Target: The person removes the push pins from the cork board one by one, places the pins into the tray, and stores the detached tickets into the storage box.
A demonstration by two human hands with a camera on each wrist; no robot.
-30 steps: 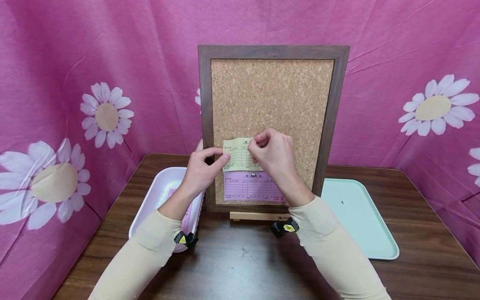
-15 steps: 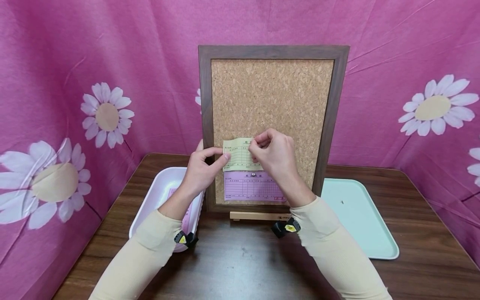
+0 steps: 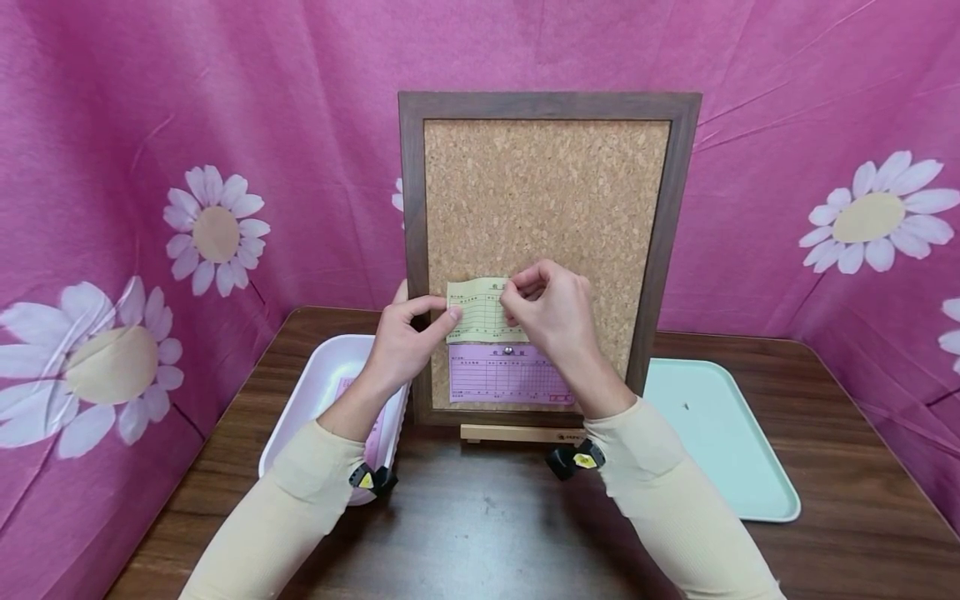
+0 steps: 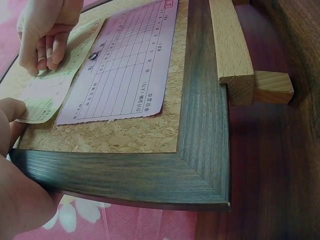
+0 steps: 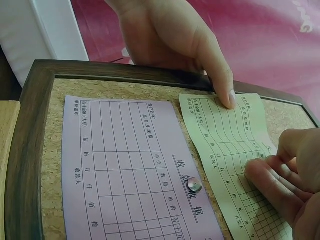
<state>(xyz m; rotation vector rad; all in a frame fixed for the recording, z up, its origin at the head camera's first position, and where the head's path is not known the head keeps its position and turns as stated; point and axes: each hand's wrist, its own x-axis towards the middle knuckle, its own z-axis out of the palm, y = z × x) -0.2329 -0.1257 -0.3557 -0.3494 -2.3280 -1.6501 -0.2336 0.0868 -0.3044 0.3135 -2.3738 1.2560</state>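
A framed corkboard (image 3: 547, 192) stands upright. Low on it, a purple receipt slip (image 3: 487, 377) is fastened by a round-headed, shiny pushpin (image 5: 194, 185) near its top edge. Just above lies a yellow-green receipt slip (image 3: 472, 315), slightly wavy, its lower edge close to the purple one. My left hand (image 3: 405, 337) pinches the yellow slip's left edge between thumb and forefinger, other fingers behind the frame. Against the upper middle of that slip, my right hand (image 3: 553, 312) holds its thumb and forefinger pinched together; whatever is between the fingertips is hidden.
A wooden easel ledge (image 3: 517, 432) supports the board. On the left stands a white basket (image 3: 318, 362) with pink slips (image 3: 372, 442) inside. To the right lies a pale green tray (image 3: 727, 450) bearing a tiny dark object (image 3: 686, 407). A pink flowered curtain (image 3: 300, 167) surrounds the table.
Both hands keep practically the same positions on the yellow slip. The right wrist has shifted very slightly to the right; the whole view has drifted a little.
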